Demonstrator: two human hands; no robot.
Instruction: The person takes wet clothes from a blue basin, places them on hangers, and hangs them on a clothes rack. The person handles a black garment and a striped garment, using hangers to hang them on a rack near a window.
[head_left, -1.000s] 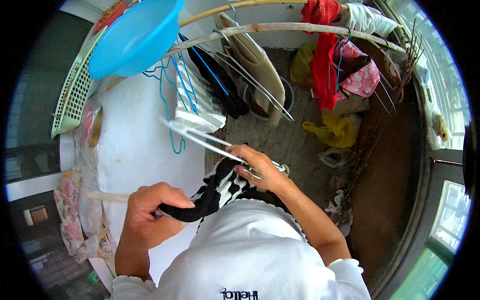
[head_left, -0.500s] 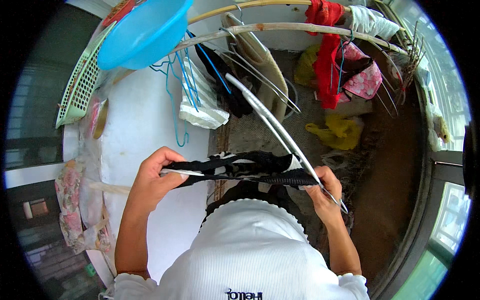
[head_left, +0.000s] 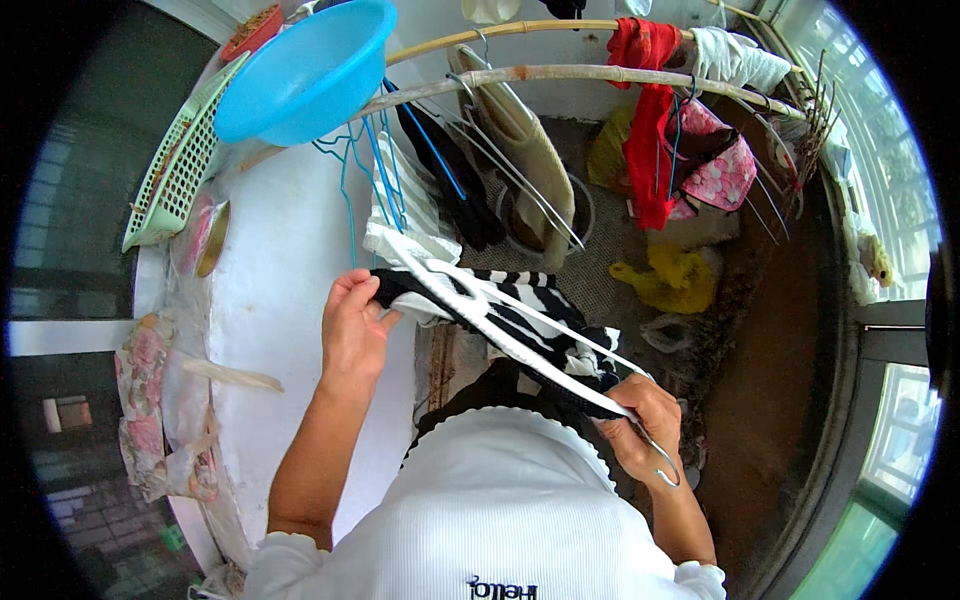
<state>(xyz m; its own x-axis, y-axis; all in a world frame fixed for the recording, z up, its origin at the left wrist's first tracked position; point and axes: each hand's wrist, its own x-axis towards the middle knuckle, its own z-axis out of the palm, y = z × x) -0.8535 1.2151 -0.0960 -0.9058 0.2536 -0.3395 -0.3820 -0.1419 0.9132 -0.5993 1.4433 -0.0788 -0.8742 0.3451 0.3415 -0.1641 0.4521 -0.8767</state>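
Observation:
A black-and-white patterned garment [head_left: 535, 300] is stretched between my hands in front of my body. My left hand [head_left: 357, 325] pinches its upper left edge, which is dark. At the lower right, my right hand [head_left: 645, 425] is closed round the garment's other end together with a white clothes hanger [head_left: 540, 370]. The hanger lies slantwise along the garment, its wide end near my left fingers. Its metal hook sticks out below my right hand. Whether the hanger's wide end is inside the garment I cannot tell.
Two bamboo poles [head_left: 560, 74] cross ahead, carrying hangers, a red cloth [head_left: 655, 150] and a pink patterned item [head_left: 720, 175]. A blue basin [head_left: 305, 75] and a green perforated basket [head_left: 175, 165] stand at the far left. A yellow plastic bag [head_left: 670, 280] lies on the floor.
The hanger's wide end has swung left and nearer, down along the garment. My left hand has moved right and slightly away from me, and the garment now slants and hangs more loosely.

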